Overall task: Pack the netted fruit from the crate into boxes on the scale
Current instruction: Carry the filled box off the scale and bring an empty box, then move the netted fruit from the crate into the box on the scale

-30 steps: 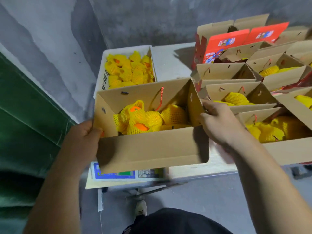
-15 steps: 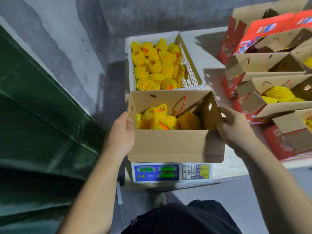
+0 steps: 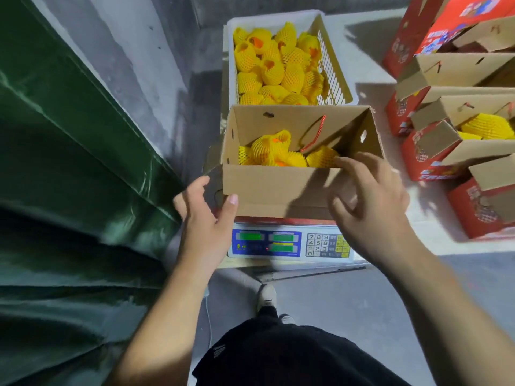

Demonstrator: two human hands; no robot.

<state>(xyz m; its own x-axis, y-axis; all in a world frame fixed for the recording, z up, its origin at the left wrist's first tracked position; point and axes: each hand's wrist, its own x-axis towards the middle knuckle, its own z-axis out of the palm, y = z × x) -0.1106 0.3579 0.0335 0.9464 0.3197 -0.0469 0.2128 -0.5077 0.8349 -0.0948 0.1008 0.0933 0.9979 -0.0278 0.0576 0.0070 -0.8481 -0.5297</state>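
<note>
Box on scale: open brown cardboard box point(image 3: 281, 188) with flaps up, sitting on the white electronic scale point(image 3: 289, 243); a red cord handle point(image 3: 315, 135) hangs inside its far wall.
Box contents: several fruits in yellow foam netting point(image 3: 271, 149) on the floor of the box, mostly toward its left and middle; orange skin shows through one net's open end.
Crate: white slotted plastic crate point(image 3: 334, 76) directly behind the box, touching or just beside it, heaped with more yellow-netted fruit point(image 3: 276, 68).
Left hand: left hand point(image 3: 204, 215) at the box's near left corner, fingers fairly straight and spread, thumb tip against the front wall; not gripping.
Right hand: right hand point(image 3: 367, 201) over the box's near right rim, fingers loosely spread, fingertips at the rim edge near the netted fruit; holds nothing. Slightly motion-blurred.
Scale panel: blue face with green displays and a numeric keypad, facing the person.
Right side: red printed gift boxes point(image 3: 434, 146) with open cardboard flaps on the pale table point(image 3: 373, 57), some holding netted fruit.
Left side: dark green sheet point(image 3: 69, 162) against the grey wall.
</note>
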